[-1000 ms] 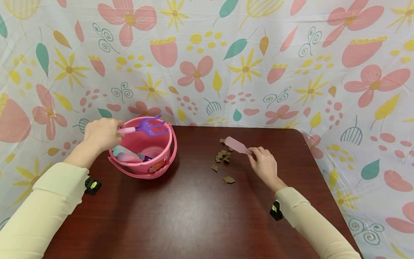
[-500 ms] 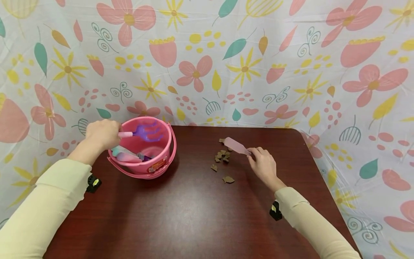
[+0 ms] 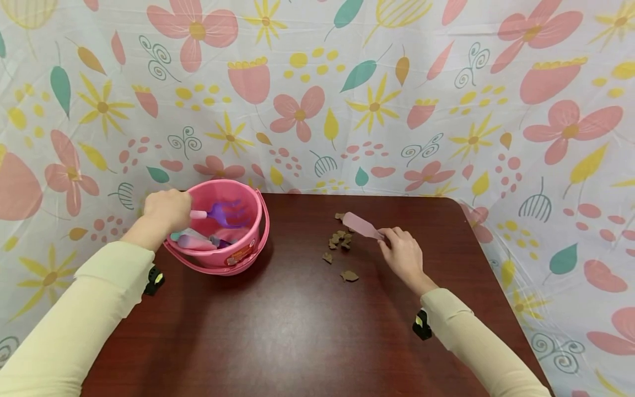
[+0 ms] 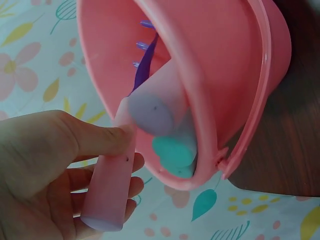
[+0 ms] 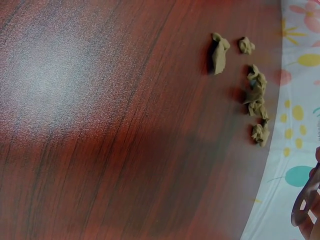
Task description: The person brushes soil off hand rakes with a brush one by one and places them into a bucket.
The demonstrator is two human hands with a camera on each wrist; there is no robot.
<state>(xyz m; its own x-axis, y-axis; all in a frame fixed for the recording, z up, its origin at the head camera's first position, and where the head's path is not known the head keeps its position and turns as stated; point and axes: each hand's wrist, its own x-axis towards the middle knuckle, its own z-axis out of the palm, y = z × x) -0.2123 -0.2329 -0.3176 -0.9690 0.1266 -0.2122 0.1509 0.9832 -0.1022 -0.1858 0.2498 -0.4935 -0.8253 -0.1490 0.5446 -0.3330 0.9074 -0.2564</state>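
My left hand (image 3: 168,210) grips the pink handle of a purple toy garden fork (image 3: 224,214), whose tines reach inside a pink bucket (image 3: 260,207). In the left wrist view, thumb and fingers wrap the fork's handle (image 4: 107,187) just outside the bucket's rim. Other pastel tool handles lean in the bucket, one pink with a lavender end (image 4: 155,102) and one teal-ended (image 4: 172,150). At the right, my right hand (image 3: 405,256) pinches a pale pink flat-bladed spatula (image 3: 361,224). Its blade hangs close over several crumpled brown clay-like pieces (image 3: 339,239) on the table.
A separate, larger brown piece (image 3: 349,275) lies nearer than the cluster. The dark wooden table (image 3: 292,331) ends at the back against a flower-printed curtain (image 3: 317,82), which also runs along both sides. The bucket's swing handle (image 3: 267,226) hangs down around its outside.
My left hand has moved slightly right and down, lowering the fork from above the rim into the bucket. The right hand and spatula have stayed in place.
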